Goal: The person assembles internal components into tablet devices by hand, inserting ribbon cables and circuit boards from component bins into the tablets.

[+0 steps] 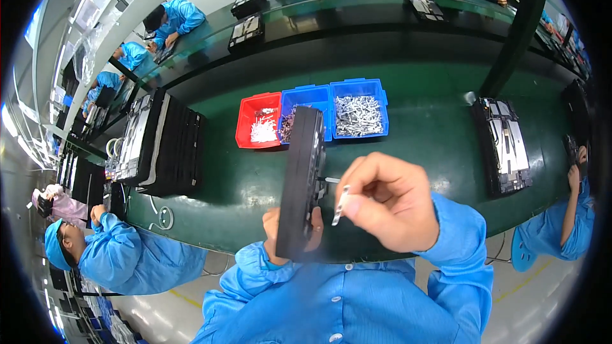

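My left hand (271,234) grips a black flat device casing (298,181) low down and stands it on edge. The casing's broad back is seen at a slant, and its inner side faces right, mostly hidden. Just right of it, my right hand (396,209) pinches a small silver metal strip (341,206) between thumb and fingertips. The strip is apart from the casing. Behind the casing stand a red bin (241,126) of small white pieces, a blue bin (306,93) of small dark parts, partly covered, and another blue bin (358,83) of silver metal pieces.
A tall stack of black casings (182,146) stands at the left on the green table (421,114). Opened devices (507,140) lie at the right beside a dark post (515,38). A shelf (357,5) runs across the back. Co-workers (137,251) in blue sit around.
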`<state>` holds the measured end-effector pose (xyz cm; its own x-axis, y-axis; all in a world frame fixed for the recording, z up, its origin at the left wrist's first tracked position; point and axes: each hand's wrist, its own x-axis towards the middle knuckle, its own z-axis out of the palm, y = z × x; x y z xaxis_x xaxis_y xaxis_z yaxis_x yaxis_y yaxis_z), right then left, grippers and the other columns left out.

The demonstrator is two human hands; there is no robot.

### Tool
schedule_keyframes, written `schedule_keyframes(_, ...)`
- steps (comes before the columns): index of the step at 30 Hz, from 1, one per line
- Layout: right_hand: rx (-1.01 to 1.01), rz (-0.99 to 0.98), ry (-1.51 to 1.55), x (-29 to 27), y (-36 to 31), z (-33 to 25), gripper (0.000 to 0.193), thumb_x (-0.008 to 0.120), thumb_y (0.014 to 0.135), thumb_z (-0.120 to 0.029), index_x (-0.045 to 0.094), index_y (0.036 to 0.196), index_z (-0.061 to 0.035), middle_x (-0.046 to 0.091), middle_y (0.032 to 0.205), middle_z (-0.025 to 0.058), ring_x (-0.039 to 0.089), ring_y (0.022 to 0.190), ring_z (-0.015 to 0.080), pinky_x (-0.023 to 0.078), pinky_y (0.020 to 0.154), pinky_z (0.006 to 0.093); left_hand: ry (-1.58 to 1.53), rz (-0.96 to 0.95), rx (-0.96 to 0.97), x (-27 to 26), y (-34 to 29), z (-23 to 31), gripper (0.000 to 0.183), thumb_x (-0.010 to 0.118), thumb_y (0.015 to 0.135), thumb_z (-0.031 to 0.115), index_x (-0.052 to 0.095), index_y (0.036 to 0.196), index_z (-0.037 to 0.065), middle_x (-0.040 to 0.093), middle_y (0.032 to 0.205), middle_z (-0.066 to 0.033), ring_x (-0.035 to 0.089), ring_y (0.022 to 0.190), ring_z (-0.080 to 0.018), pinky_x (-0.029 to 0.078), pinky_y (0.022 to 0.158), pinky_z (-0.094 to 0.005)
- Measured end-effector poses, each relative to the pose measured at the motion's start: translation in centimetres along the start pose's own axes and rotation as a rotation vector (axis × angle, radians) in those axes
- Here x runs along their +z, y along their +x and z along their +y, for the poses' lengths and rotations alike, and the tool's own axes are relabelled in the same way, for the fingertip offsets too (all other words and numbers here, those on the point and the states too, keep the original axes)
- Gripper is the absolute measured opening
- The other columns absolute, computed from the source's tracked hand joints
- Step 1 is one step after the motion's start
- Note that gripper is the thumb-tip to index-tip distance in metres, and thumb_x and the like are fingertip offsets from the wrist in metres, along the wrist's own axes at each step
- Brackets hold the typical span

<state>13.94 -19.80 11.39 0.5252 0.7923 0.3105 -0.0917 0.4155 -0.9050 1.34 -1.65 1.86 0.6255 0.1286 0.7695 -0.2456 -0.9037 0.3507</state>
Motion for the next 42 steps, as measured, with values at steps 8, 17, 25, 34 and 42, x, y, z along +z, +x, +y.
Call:
schedule_keyframes(8, 0.009, -0.031, 0.148, 2.4, 0.0, 3.1, 0.003, 0.063, 0.094, 0.004, 0.061, 0.095, 0.0019, 0.056, 0.109, 0.0103, 0.057, 0.100, 0.0144, 0.048, 0.091, 0.0307, -0.174, -0.003, 0.049, 0.8, -1.4, -1.4, 0.024, 0.076, 0.073, 0.004, 0.070, 0.095, -0.002, 0.066, 0.072, -0.0093, 0.066, 0.055, -0.0234, 0.049, 0.049, -0.0317)
schedule_keyframes(17, -0.009, -0.016, 0.157, 2.2, 0.2, 4.2, 0.007, 0.066, 0.093, 0.004, 0.061, 0.096, 0.0010, 0.055, 0.108, 0.0077, 0.061, 0.097, 0.0129, 0.054, 0.090, 0.0316, -0.187, -0.001, -0.181, 1.0, -2.4, -0.7, 0.029, 0.076, 0.072, 0.004, 0.070, 0.099, -0.003, 0.069, 0.079, -0.0125, 0.068, 0.059, -0.0259, 0.053, 0.052, -0.0330)
schedule_keyframes(25, 0.023, -0.035, 0.156, 2.6, 0.3, 3.5, 0.004, 0.063, 0.094, 0.005, 0.061, 0.094, 0.0023, 0.054, 0.110, 0.0109, 0.056, 0.099, 0.0138, 0.049, 0.088, 0.0292, -0.270, -0.018, -0.228, 1.1, -3.3, -1.3, 0.029, 0.078, 0.073, 0.006, 0.069, 0.099, -0.002, 0.069, 0.079, -0.0124, 0.069, 0.060, -0.0263, 0.053, 0.053, -0.0338)
schedule_keyframes(34, -0.009, -0.052, 0.104, 2.1, 0.4, 3.9, 0.006, 0.066, 0.093, 0.004, 0.061, 0.094, 0.0010, 0.055, 0.107, 0.0075, 0.061, 0.099, 0.0134, 0.053, 0.091, 0.0312, -0.274, -0.018, -0.219, 1.0, -3.1, -1.2, 0.028, 0.079, 0.073, 0.006, 0.069, 0.098, -0.002, 0.068, 0.078, -0.0120, 0.069, 0.061, -0.0263, 0.053, 0.052, -0.0346)
schedule_keyframes(42, 0.018, -0.038, 0.177, 2.4, 0.3, 3.8, 0.007, 0.065, 0.093, 0.005, 0.060, 0.091, 0.0012, 0.055, 0.107, 0.0114, 0.056, 0.098, 0.0145, 0.048, 0.087, 0.0295, -0.239, -0.048, -0.269, 1.1, -3.3, -1.0, 0.032, 0.079, 0.074, 0.006, 0.069, 0.102, -0.004, 0.072, 0.086, -0.0153, 0.072, 0.064, -0.0274, 0.055, 0.054, -0.0347)
